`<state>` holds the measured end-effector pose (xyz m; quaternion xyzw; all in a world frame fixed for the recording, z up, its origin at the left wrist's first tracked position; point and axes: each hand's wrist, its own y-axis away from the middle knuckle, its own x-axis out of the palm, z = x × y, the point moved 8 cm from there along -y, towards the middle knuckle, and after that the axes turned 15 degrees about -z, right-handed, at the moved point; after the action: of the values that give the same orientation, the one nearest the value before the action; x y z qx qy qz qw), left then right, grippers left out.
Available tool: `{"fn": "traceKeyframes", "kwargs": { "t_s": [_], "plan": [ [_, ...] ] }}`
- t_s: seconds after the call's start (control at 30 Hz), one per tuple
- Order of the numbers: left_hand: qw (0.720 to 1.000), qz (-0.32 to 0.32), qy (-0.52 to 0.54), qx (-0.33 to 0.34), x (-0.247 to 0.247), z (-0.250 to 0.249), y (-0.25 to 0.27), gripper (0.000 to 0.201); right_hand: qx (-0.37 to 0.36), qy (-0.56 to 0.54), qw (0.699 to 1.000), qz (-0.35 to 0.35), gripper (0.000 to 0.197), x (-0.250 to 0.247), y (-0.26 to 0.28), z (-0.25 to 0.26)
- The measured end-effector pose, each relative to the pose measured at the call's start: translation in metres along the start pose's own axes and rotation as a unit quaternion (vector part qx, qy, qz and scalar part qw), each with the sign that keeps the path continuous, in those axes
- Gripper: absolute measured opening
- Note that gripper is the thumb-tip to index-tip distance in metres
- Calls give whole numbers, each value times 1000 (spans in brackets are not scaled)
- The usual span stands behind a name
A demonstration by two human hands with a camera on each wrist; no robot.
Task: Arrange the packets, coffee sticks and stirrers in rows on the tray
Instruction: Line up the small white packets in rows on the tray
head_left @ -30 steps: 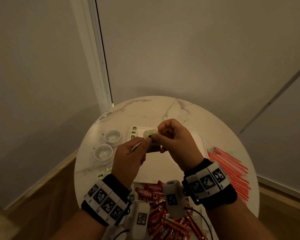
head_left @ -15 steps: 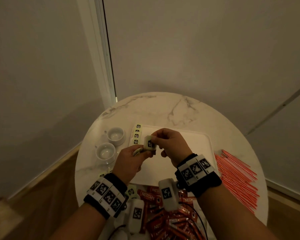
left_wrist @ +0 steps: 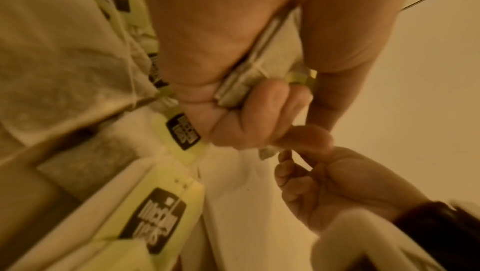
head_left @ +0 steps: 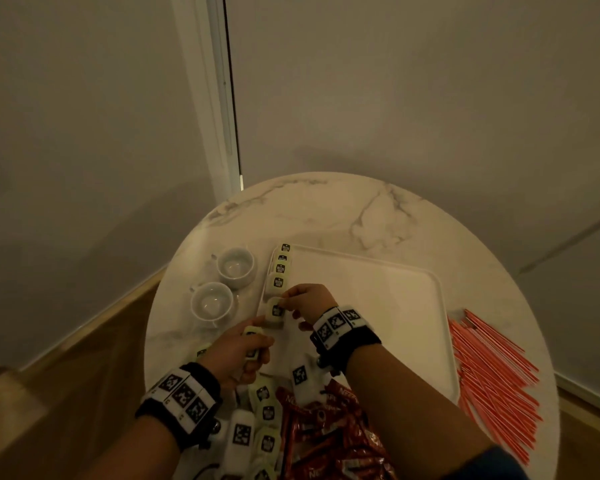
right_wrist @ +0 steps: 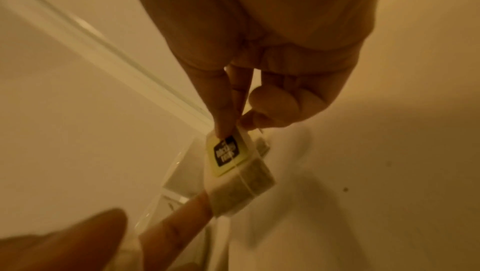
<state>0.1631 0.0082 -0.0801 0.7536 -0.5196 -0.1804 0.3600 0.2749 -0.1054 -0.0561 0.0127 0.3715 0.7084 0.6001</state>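
A white tray [head_left: 378,306] lies on the round marble table. Several pale green tea packets [head_left: 280,268] form a row along its left edge. My right hand [head_left: 297,303] pinches one more tea packet [head_left: 276,310] [right_wrist: 228,158] by its top, low over the tray just below that row. My left hand [head_left: 243,348] grips a small stack of packets [left_wrist: 259,64] [head_left: 252,336]; one of its fingertips [right_wrist: 187,211] touches the lower end of the pinched packet. Loose tea packets [head_left: 264,400], red coffee sticks [head_left: 326,431] and red stirrers [head_left: 492,375] lie on the table.
Two white cups [head_left: 236,266] [head_left: 212,301] stand left of the tray. The table sits in a corner between pale walls, with wooden floor below. The tray's middle and right are bare.
Both hands have come down from above the tray to its left edge. The packet in my right hand now sits low, in line with the row.
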Motion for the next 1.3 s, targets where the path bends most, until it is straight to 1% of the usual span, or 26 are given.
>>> {"fn": "traceKeyframes", "kwargs": {
  "t_s": [0.1, 0.27, 0.33, 0.43, 0.6, 0.7, 0.73, 0.8, 0.93, 1.1, 1.3],
  "plan": [
    [999, -46, 0, 19, -7, -2, -9, 43, 37, -34, 999, -13, 4, 8, -14, -4],
    [995, -67, -52, 55, -7, -5, -9, 44, 45, -42, 997, -34, 7, 12, -29, -1],
    [995, -60, -65, 47, -3, -1, -10, 45, 49, -53, 996, -42, 10, 13, -33, -1],
    [996, -57, -62, 23, 1, 3, -12, 43, 46, -63, 996, -53, 19, 15, -36, -2],
    [997, -61, -55, 11, 5, 2, -15, 41, 35, -65, 993, -89, 16, 14, -40, -5],
    [996, -65, -55, 6, 6, 3, -17, 46, 47, -79, 990, -110, 24, 7, -38, -13],
    [996, -66, -56, 6, 6, 3, -17, 48, 53, -80, 989, -111, 23, 6, -37, -17],
    [996, -68, -63, 9, 7, 3, -17, 51, 53, -60, 991, -106, 19, 5, -35, -23],
    [994, -82, -69, 24, 6, 0, -17, 57, 2, 31, 994, -100, 14, 11, -34, -22],
    [994, -91, -60, 31, 4, -2, -19, 58, -40, 92, 990, -101, 20, 14, -35, -16],
    [993, -97, -58, 34, 5, -2, -18, 56, -46, 140, 985, -95, 27, 18, -33, -13]
  ]
}}
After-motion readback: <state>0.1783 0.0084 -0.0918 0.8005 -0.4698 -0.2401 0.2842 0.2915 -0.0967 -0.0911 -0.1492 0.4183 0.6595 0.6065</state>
